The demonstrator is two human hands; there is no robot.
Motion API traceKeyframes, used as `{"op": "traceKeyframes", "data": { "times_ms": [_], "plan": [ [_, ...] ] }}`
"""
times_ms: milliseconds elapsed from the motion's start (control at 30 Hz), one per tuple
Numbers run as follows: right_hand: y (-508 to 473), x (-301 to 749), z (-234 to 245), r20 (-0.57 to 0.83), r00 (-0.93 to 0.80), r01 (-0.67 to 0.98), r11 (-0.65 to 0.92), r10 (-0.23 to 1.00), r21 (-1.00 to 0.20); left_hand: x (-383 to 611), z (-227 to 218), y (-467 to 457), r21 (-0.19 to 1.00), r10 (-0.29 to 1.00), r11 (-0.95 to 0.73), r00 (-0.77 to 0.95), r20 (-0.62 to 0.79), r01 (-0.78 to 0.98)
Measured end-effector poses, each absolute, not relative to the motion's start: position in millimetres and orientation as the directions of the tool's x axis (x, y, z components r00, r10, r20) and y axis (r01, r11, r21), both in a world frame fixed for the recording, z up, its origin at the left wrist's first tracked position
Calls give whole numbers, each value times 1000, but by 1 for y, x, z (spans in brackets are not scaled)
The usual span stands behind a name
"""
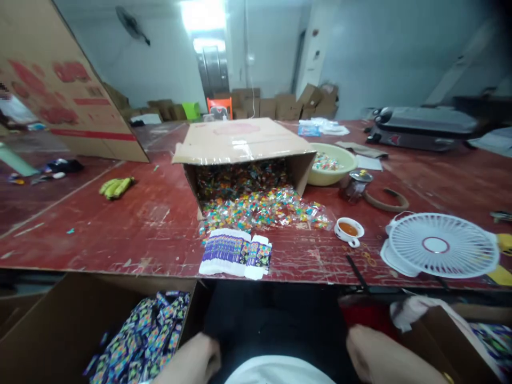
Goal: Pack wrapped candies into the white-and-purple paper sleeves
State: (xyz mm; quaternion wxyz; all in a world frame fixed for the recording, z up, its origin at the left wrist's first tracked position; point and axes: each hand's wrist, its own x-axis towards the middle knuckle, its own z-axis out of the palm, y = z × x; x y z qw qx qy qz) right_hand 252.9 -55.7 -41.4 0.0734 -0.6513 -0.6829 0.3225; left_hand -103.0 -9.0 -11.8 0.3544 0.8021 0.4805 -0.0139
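Observation:
My left hand is low in the head view, beside a carton of small printed packets in purple, blue and green. My right hand hangs at the lower right, near a red item below the table edge. Both hands are smeared by motion and their fingers cannot be made out. Between them is dark clothing. At the table's front edge lies a fanned stack of flat printed small boxes. Behind it, a cardboard box on its side spills small clear-wrapped, multicoloured pieces.
On the red table stand a cup of amber liquid, a white fan, a lidded jar and a yellow basin. Bananas lie left. Another carton stands lower right. A big cardboard sheet rises at left.

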Motion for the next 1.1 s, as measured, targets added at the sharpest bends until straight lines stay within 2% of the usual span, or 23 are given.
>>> {"op": "traceKeyframes", "data": {
  "times_ms": [67,133,167,233,333,467,567,667,733,833,900,967,1100],
  "plan": [
    [-4,234,-43,-266,-275,752,34,924,-659,-82,-6,13,583,848,-282,483,-220,762],
    [49,206,-46,-88,-284,606,108,955,-788,-50,-14,36,611,929,-310,369,31,729],
    [74,190,-48,-22,-232,587,122,972,-800,-32,-25,47,560,940,-338,305,156,756],
    [112,161,-54,60,-130,582,125,990,-803,-3,-54,65,393,918,-363,251,308,845],
    [142,136,-61,102,9,582,78,995,-809,18,-98,81,238,884,-311,188,427,920],
    [142,137,-61,142,130,485,62,981,-872,16,-110,86,166,828,-319,189,528,933],
    [125,141,-53,142,161,350,78,977,-933,11,-84,86,225,817,-372,202,541,900],
    [103,138,-42,95,127,207,68,987,-976,6,-54,87,380,854,-412,205,479,828],
    [86,140,-34,63,70,8,62,996,-998,1,-41,83,450,872,-428,229,432,783],
    [57,154,-25,7,-121,-307,-31,993,-951,-9,-33,62,470,847,-524,373,379,711],
    [38,165,-23,-35,-267,-316,-122,963,-941,-14,-35,43,457,801,-598,483,354,658],
    [23,171,-24,-73,-321,-261,-163,944,-951,-17,-40,26,444,772,-635,544,328,633],
    [7,168,-26,-98,-173,-191,-131,980,-973,-18,-50,9,467,826,-556,523,212,688]
  ]
}}
